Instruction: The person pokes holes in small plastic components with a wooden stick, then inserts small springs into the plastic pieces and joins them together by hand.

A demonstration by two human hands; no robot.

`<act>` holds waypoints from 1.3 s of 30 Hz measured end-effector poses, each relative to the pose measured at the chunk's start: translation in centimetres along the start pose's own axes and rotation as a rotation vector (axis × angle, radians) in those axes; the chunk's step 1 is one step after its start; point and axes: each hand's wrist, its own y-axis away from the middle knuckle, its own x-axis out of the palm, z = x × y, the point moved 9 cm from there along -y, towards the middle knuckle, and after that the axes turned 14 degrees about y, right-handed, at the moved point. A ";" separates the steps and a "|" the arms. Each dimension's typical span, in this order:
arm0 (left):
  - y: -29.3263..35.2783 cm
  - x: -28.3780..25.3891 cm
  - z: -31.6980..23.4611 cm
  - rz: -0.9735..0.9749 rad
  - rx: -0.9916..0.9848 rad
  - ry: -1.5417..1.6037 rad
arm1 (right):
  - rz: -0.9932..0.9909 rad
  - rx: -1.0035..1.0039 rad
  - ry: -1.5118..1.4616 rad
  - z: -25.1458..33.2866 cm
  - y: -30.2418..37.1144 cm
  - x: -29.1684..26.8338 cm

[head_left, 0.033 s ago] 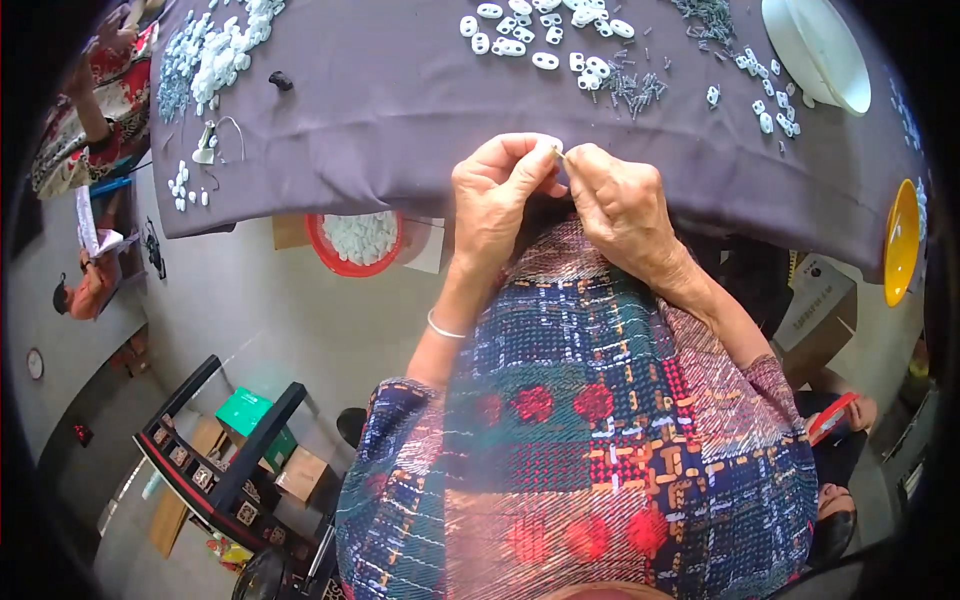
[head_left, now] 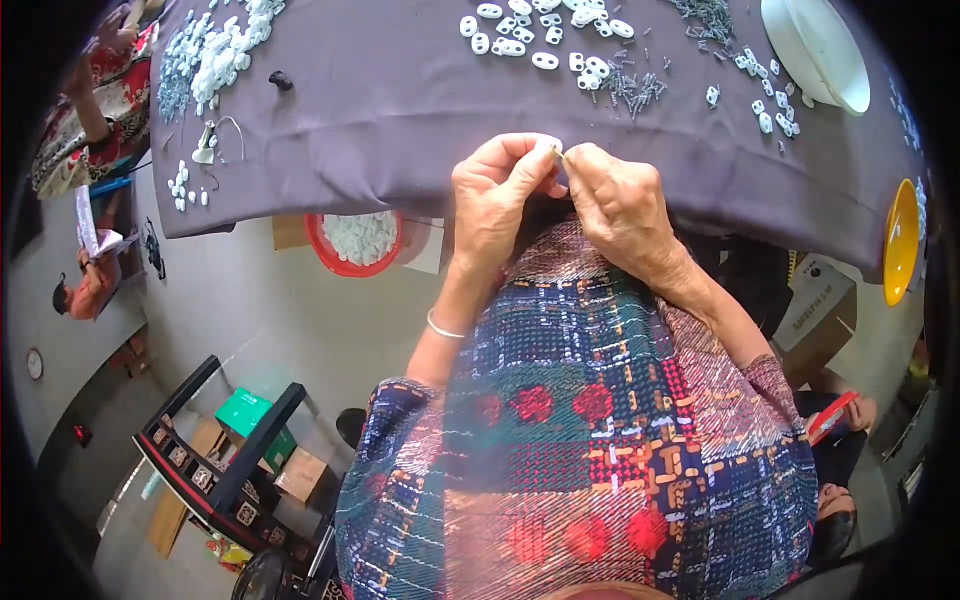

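Observation:
Just off the front edge of the dark cloth, my left hand [head_left: 500, 195] and my right hand [head_left: 625, 210] meet with fingertips almost touching. Both are closed in a pinch. Between the tips shows a sliver of a thin, yellowish thing [head_left: 559, 154], too small to name; fingers hide most of what is there. Beyond my hands lie white oval plastic pieces with two holes [head_left: 545, 61]. Beside them is a scatter of small grey pin-like or spring-like parts [head_left: 635, 93].
The table cloth [head_left: 350, 130] also bears white pieces [head_left: 225, 60] at far left and a white basin [head_left: 820, 55] at far right. A yellow dish [head_left: 901, 243] is at the right edge. Below stands a red-rimmed tub [head_left: 360, 268] of white pieces. People sit on both sides.

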 end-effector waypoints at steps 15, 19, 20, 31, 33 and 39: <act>0.0 -0.1 0.5 -0.096 0.050 0.205 | 0.038 0.062 -0.071 -0.7 -0.6 1.1; 0.3 0.2 -0.3 -0.083 0.106 0.188 | 0.005 0.017 -0.040 -0.2 -0.7 0.6; 0.3 0.2 -0.2 -0.083 0.104 0.188 | -0.013 -0.017 -0.014 0.0 -0.6 0.4; 0.6 0.4 -0.8 -0.070 0.156 -0.112 | -0.031 -0.010 -0.084 -0.5 -0.4 0.3; 0.6 0.5 -0.7 -0.077 0.151 -0.077 | -0.018 -0.008 -0.074 -0.5 -0.5 0.3; 0.6 0.4 -0.3 -0.133 0.186 -0.031 | -0.038 -0.002 -0.007 0.0 -0.4 0.0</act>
